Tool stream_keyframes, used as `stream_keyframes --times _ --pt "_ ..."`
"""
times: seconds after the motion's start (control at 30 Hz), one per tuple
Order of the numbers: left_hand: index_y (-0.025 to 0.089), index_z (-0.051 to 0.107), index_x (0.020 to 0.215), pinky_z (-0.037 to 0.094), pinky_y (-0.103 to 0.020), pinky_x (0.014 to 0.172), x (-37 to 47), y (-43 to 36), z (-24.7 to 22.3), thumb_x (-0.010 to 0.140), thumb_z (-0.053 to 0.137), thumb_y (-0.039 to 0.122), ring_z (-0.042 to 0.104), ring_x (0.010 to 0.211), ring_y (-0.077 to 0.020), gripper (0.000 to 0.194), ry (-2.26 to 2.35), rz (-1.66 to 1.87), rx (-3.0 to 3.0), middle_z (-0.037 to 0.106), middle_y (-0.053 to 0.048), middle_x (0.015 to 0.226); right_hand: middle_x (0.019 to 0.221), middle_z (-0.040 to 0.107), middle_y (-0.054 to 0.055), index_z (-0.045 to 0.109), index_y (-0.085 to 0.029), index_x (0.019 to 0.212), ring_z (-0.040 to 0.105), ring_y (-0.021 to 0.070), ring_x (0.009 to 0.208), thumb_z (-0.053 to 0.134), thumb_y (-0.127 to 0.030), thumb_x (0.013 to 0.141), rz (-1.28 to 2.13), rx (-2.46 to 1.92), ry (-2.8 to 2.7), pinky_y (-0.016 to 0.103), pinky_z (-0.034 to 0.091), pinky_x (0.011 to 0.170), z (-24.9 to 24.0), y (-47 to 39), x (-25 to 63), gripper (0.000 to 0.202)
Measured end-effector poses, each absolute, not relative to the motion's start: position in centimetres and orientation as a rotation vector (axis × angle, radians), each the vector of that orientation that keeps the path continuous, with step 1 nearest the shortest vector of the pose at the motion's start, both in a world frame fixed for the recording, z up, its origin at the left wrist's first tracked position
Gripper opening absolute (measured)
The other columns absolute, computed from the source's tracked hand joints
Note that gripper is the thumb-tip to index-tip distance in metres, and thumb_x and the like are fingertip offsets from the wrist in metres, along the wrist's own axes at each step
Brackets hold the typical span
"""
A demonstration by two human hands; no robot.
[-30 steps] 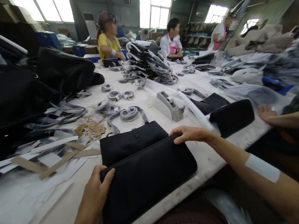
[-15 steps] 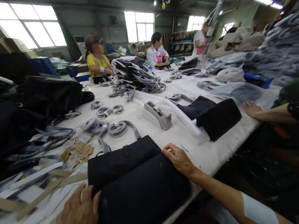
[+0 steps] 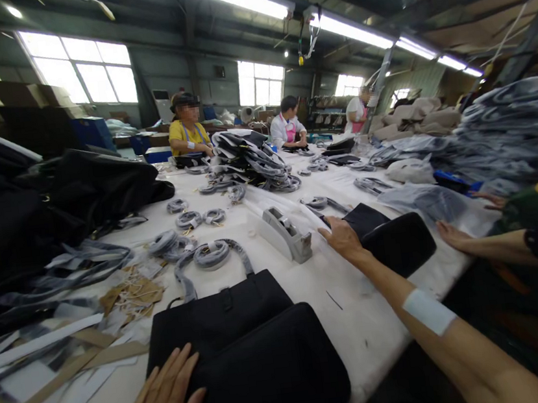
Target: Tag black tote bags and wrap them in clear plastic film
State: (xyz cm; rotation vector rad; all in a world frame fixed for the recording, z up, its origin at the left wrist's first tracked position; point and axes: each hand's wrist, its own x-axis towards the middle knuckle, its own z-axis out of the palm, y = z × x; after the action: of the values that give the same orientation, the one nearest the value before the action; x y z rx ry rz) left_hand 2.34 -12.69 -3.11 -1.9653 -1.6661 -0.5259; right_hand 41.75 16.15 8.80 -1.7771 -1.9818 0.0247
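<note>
A black bag lies with its flap turned up on the white table, its wrapped handle stretching out at the far side. My left hand rests flat on the bag's left part, fingers extended. Beyond the bag, my right hand has its fingers bent at a clear plastic sheet, beside a grey tape dispenser. The tips seem pinched on the plastic, though they are partly hidden. Just right of that hand lies another black bag. A coiled wrapped strap sits above the near bag.
Paper and card strips cover the table at left, below a heap of black bags. Several wrapped coils and a bag stack lie farther back. At right, a co-worker's hand rests near plastic bags. Other people sit across the table.
My right hand has left the near bag's edge and reached forward to the plastic sheet by the tape dispenser. My left hand has shifted from the bag's side onto its top.
</note>
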Motion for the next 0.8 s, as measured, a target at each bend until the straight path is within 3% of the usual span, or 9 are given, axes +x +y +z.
stream_keyframes --times 0.1,0.2,0.4,0.53,0.67,0.8 --pt "0.022 0.058 0.125 0.047 -0.042 0.093 2.7 -12.8 -2.5 0.09 0.044 0.048 0.061 0.112 -0.0259 0.046 -1.619 -0.563 -1.935 0.062 -0.006 0.13 0.106 0.066 0.02 0.065 -0.009 0.104 0.06 0.0299 0.101 0.066 -0.022 0.074 0.034 -1.889 -2.009 0.038 0.044 0.087 8.4 18.3 42.5 0.032" --pt "0.022 0.057 0.125 0.046 -0.039 0.092 3.2 -12.9 -1.9 0.092 0.043 0.047 0.063 0.109 -0.0237 0.044 -1.579 -0.615 -1.907 0.065 -0.005 0.125 0.099 0.066 0.019 0.067 -0.009 0.098 0.062 0.0292 0.094 0.063 -0.017 0.073 0.006 -1.927 -2.008 0.036 0.046 0.082 8.4 19.0 42.9 0.026" --pt "0.021 0.057 0.123 0.044 -0.038 0.096 3.8 -13.1 -1.3 0.093 0.045 0.045 0.063 0.106 -0.0233 0.04 -1.615 -0.715 -1.888 0.067 -0.005 0.12 0.118 0.057 0.016 0.056 -0.012 0.123 0.057 0.026 0.106 0.049 -0.026 0.086 -0.189 -1.78 -1.896 0.034 0.044 0.09 12.5 17.9 41.5 0.04" --pt "0.02 0.057 0.122 0.047 -0.037 0.096 4.5 -13.6 -0.3 0.093 0.047 0.037 0.063 0.107 -0.0227 0.035 -1.675 -0.75 -1.911 0.068 -0.007 0.118 0.125 0.055 0.011 0.053 -0.022 0.131 0.053 0.0266 0.112 0.048 -0.03 0.091 -0.319 -1.183 -2.098 0.036 0.043 0.094 15.6 13.8 36.4 0.04" --pt "0.017 0.055 0.124 0.048 -0.038 0.099 5.9 -14.8 1.5 0.093 0.046 0.023 0.057 0.119 -0.0228 0.032 -1.785 -0.775 -1.88 0.062 -0.011 0.127 0.119 0.061 0.008 0.057 -0.028 0.129 0.056 0.0245 0.106 0.047 -0.03 0.094 -0.071 -0.677 -2.615 0.036 0.041 0.094 15.0 8.3 29.2 0.037" --pt "0.021 0.051 0.131 0.037 -0.043 0.11 7.0 -15.5 2.7 0.091 0.046 0.013 0.043 0.134 -0.0238 0.041 -1.737 -0.72 -1.864 0.054 -0.01 0.138 0.111 0.065 0.008 0.06 -0.027 0.127 0.06 0.0224 0.098 0.052 -0.034 0.092 0.448 -0.427 -2.927 0.032 0.044 0.088 10.7 4.2 23.6 0.037"
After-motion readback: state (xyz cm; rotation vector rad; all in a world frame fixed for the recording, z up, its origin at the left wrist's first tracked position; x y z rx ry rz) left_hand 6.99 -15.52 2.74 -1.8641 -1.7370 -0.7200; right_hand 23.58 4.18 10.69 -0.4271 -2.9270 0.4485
